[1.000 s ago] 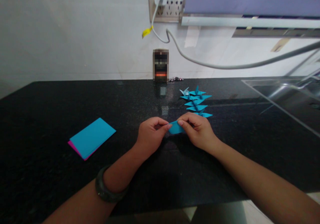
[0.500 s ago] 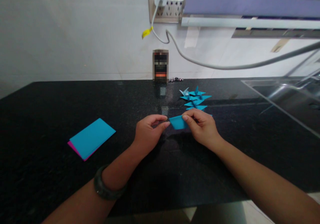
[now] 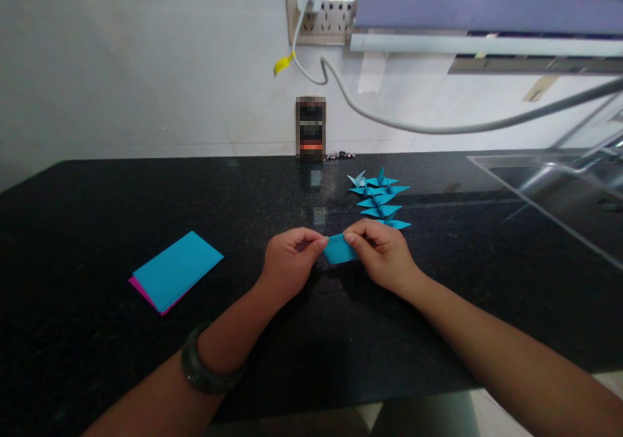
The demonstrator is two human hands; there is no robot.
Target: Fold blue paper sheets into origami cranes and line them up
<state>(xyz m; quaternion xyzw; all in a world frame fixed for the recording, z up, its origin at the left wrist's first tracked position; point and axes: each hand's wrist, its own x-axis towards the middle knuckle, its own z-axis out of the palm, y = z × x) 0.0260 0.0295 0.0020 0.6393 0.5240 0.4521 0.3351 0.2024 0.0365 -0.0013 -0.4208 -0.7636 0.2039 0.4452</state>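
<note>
A small folded piece of blue paper (image 3: 339, 249) is held between both hands, above the dark countertop (image 3: 311, 365). My left hand (image 3: 291, 258) pinches its left corner between thumb and forefinger. On its right upper edge, my right hand (image 3: 384, 253) has a thumb-and-finger grip. Just beyond my right hand lie several folded blue paper cranes (image 3: 379, 211), with a paler one (image 3: 358, 180) at the back left of the group. A stack of blue paper sheets (image 3: 178, 271) rests to the left, a pink sheet (image 3: 143, 293) showing under its edge.
At the wall stands a phone-like object (image 3: 310, 127), its face pixelated, beside a beaded strand (image 3: 341, 156). A metal sink (image 3: 559, 190) is at the right. A white cable (image 3: 413, 127) runs from the wall socket (image 3: 331, 18) across the right side.
My right hand has moved left and slightly down with the blue paper. My left fingers, earlier apart beside the paper, now pinch its left corner. More of the nearest crane shows.
</note>
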